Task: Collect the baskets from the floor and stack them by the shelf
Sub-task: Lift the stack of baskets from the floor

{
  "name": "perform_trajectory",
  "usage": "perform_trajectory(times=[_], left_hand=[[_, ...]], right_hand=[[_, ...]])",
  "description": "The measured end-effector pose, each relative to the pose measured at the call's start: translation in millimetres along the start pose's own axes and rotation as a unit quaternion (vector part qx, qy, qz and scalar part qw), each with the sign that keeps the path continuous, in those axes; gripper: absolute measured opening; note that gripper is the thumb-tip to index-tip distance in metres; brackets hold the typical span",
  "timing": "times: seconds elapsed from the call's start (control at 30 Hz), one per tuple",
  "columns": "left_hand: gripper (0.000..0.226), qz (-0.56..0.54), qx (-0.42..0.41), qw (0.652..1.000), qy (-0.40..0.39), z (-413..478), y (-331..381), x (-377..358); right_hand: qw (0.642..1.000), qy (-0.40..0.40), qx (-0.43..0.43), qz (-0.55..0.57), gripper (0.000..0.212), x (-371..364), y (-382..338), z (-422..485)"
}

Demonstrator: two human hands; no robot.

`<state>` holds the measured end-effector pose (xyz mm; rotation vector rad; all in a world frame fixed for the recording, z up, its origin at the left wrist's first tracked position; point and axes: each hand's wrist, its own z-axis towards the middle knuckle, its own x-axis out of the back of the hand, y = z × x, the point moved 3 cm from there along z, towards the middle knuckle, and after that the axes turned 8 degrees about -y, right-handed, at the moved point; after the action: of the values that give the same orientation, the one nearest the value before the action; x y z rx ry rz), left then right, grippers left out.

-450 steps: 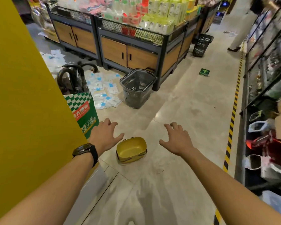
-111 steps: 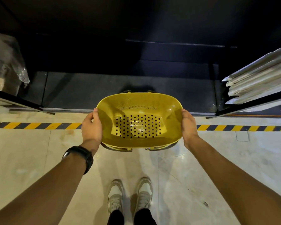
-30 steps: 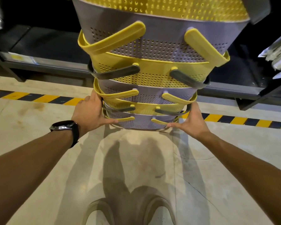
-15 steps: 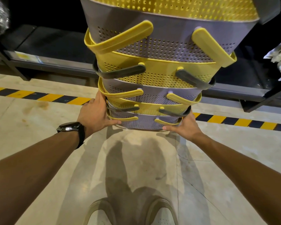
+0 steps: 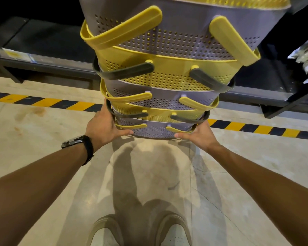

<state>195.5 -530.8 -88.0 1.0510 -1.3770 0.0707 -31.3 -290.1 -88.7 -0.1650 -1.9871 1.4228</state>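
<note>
The stack (image 5: 160, 107) of nested perforated plastic baskets stands tall on the floor (image 5: 43, 132), just near of the dark shelf (image 5: 43, 55). It is likely light and stiff but tippy, so a low hold suits it. The left hand (image 5: 103, 126) and right hand (image 5: 199, 135) clasp its bottom basket, thumbs along the near edge.

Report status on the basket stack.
Left hand and right hand grip the basket stack at its base. Stack in front of the shelf. Nothing seen blocking.
</note>
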Motion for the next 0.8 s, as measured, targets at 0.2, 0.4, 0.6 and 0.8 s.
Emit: perform_trajectory(times=[0.2,0.4,0.6,0.8], left_hand=[[0.105,0.010,-0.025,0.997,-0.073,5,-4,-13],[0.097,-0.122,-0.064,0.990,-0.038,10,4,-14],[0.103,-0.186,-0.062,0.979,-0.052,11,2,-20],[0.091,-0.168,-0.062,0.984,-0.012,13,0,-21]], right_hand=[[1.000,-0.004,0.006,0.016,0.094,-5,2,4],[1.000,-0.002,0.007,-0.014,0.091,-7,6,9],[1.000,0.018,0.014,-0.016,0.086,-12,8,8],[0.998,0.051,0.038,0.002,0.073,-16,9,5]])
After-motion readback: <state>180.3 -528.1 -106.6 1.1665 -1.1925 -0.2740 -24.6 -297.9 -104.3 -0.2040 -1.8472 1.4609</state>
